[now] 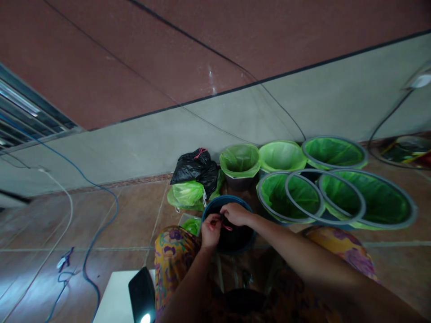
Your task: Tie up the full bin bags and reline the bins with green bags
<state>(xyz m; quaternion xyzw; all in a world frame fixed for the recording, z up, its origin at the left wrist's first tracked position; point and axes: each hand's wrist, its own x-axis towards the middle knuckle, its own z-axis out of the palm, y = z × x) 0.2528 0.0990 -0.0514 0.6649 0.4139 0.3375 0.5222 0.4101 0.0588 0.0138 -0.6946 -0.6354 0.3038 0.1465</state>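
Observation:
In front of me a round blue bin (247, 205) stands between my knees, dark inside, with what looks like a black garbage bag (232, 240) in it. My left hand (211, 229) is closed at the bin's left side, pinching a red drawstring (227, 228) whose loop hangs over the dark opening. From the right, my right hand (235, 214) reaches across the opening, its fingers closed against the left fingertips on something dark, apparently the bag's edge. The exact grip is partly hidden by the fingers.
Several bins with green liners, such as a small bin (239, 161), stand right of centre; a loose grey ring (362, 204) lies across some. Behind lies a black bag (193, 168) over green bags (185, 195). A phone (139, 291) rests on a white surface (114, 296). A blue cable (116, 202) crosses the floor.

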